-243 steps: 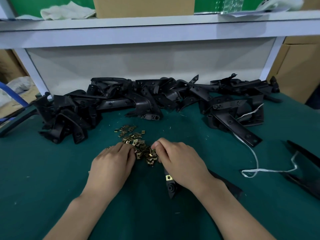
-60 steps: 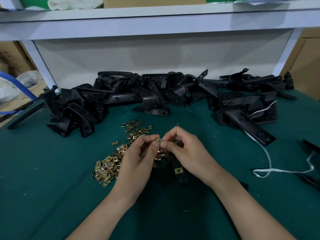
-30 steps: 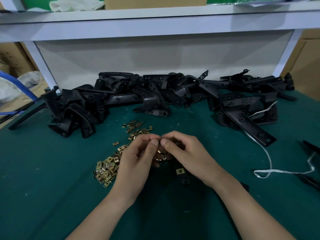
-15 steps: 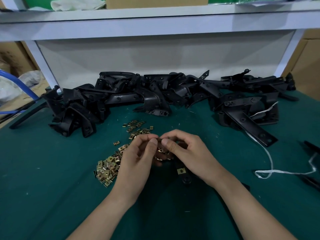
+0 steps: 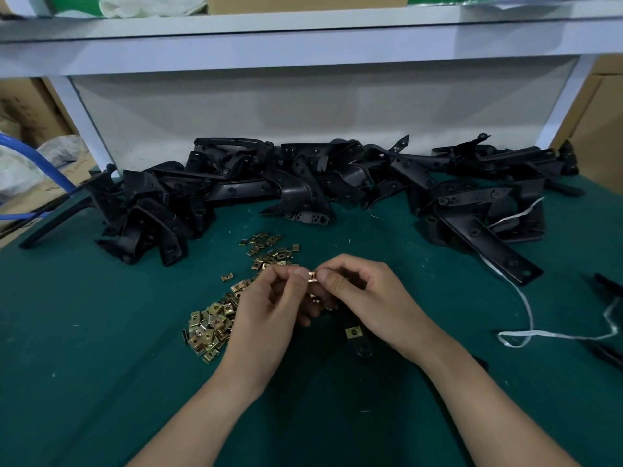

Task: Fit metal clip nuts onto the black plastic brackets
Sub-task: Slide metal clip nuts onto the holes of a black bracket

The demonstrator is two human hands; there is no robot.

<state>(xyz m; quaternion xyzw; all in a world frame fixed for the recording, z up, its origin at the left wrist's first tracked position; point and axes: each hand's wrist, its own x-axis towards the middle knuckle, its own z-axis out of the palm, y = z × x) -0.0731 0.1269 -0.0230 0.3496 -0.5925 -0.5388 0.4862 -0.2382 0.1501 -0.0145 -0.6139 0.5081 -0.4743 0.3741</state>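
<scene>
Metal clip nut (image 5: pixel 312 276) is held in the air between the two hands, a little above the green tabletop (image 5: pixel 101 348). The left hand (image 5: pixel 269 315) pinches its left end with thumb and forefinger, and the right hand (image 5: pixel 367 298) pinches its right end in the same way. So the grip of each hand is closed on this one small golden piece, and the other fingers are curled below it.

Under the hands one black bracket (image 5: pixel 364 350) lies flat on the tabletop, partly hidden by the right wrist. A fitted clip nut (image 5: pixel 353 332) sits on its narrow end, just beside the right wrist. The hands do not touch this bracket.

The loose clip nuts (image 5: pixel 209 328) lie in a pile just left of the left hand, and more of them are scattered behind the hands toward the back.

Further back, the heap of black brackets (image 5: pixel 296 183) stretches along the white back panel, from the left edge of the tabletop to the right one. A white string (image 5: pixel 526 318) runs from the right part of this heap forward and curls on the cloth to the right of the right arm.

Above the panel there is a shelf (image 5: pixel 303 45) with a white cloth (image 5: pixel 148 5) on it, and a blue tube (image 5: pixel 40 160) shows at the far left
</scene>
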